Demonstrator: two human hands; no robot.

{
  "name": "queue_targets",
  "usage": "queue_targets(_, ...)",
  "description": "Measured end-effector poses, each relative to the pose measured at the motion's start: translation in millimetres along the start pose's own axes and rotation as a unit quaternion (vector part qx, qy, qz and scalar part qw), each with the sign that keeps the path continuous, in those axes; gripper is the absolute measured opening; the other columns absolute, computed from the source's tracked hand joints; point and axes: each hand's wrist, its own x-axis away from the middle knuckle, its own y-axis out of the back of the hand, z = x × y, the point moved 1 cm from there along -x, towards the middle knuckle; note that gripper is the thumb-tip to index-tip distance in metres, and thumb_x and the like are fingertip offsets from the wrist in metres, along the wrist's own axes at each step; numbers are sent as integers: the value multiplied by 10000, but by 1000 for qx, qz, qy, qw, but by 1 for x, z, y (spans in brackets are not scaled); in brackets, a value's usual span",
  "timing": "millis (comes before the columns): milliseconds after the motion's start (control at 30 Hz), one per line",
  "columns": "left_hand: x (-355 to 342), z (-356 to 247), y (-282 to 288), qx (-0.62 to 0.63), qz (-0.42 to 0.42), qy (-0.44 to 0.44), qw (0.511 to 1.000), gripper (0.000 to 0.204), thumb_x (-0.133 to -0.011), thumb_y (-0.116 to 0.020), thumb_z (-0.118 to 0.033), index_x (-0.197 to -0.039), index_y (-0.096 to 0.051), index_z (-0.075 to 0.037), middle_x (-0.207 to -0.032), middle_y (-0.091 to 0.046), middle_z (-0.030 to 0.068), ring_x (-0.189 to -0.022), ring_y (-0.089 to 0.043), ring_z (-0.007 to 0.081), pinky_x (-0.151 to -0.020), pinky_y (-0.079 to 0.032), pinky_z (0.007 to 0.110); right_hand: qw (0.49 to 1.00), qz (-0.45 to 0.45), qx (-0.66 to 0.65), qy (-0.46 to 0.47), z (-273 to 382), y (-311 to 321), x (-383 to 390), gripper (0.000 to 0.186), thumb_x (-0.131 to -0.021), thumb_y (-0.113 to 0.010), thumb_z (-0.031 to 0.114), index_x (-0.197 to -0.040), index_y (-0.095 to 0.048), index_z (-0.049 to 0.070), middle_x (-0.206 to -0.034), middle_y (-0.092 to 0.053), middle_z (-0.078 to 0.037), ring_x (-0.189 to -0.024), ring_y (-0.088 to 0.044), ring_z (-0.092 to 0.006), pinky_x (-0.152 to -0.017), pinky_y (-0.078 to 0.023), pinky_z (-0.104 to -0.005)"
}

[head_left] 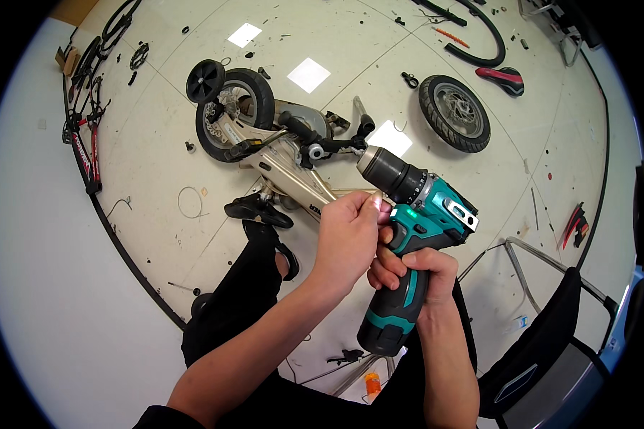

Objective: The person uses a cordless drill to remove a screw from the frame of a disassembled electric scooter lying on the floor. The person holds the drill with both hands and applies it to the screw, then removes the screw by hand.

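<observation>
A teal and black cordless drill [418, 222] is tilted in front of me, its chuck toward the upper left and its battery end low. My right hand [426, 275] wraps round the grip, with the fingers at the trigger side. My left hand [350, 232] is closed in a pinch beside the front of the drill body, close to a small lit lamp. Whatever its fingertips hold, if anything, is hidden. Beyond my hands a beige small-wheeled bike frame [275, 168] lies on the floor, with a black-tyred wheel [254, 107] attached.
A loose wheel [456, 114] lies to the far right, near a red and black saddle [504, 80] and a curved tyre [490, 43]. A red and black bike frame [86, 146] stands along the left wall. A black chair [544, 350] is close on my right. Small parts dot the floor.
</observation>
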Motion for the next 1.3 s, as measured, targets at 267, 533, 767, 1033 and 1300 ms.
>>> queue_targets(267, -4, 3, 3, -8, -1, 1, 1000, 226, -981, -486, -150, -920, -592, 40, -775, -567, 44, -632, -506, 97, -578, -471, 251, 1000, 1, -6, -4, 0, -1, 1, 372, -691, -569, 148, -1017, -528, -26, -636, -509, -79, -573, -547, -226, -651, -485, -388)
queue_targets(533, -3, 4, 1, 12, -4, -7, 1000, 194, -975, -494, -127, -919, -588, 33, -778, -565, 38, -630, -510, 98, -574, -466, 243, 1000, 5, -7, 6, -1, -2, 0, 376, -690, -565, 142, -1021, -520, -28, -632, -505, -82, -569, -547, -228, -645, -484, -388)
queue_targets(767, -5, 4, 3, -26, 9, -20, 999, 209, -978, -483, -118, -897, -581, 47, -781, -589, 51, -618, -524, 101, -576, -480, 244, 1000, -6, -2, 4, 0, -5, 3, 384, -681, -565, 145, -1021, -517, -27, -629, -503, -82, -551, -538, -224, -631, -481, -383)
queue_targets(1033, -3, -2, 4, -212, -8, -138, 967, 242, -976, -469, -126, -881, -571, 72, -734, -639, 100, -647, -637, 138, -624, -538, 277, 1000, -18, -20, 17, 8, -4, 7, 383, -684, -565, 157, -1025, -520, -12, -621, -496, -67, -568, -542, -218, -644, -464, -372)
queue_targets(1300, 1, -5, -2, -358, -41, -201, 911, 213, -961, -456, -95, -855, -559, 57, -661, -625, 117, -578, -634, 154, -534, -496, 298, 999, -30, -6, 13, 4, -3, 7, 364, -690, -548, 123, -1019, -521, -32, -641, -526, -88, -571, -560, -224, -637, -486, -373)
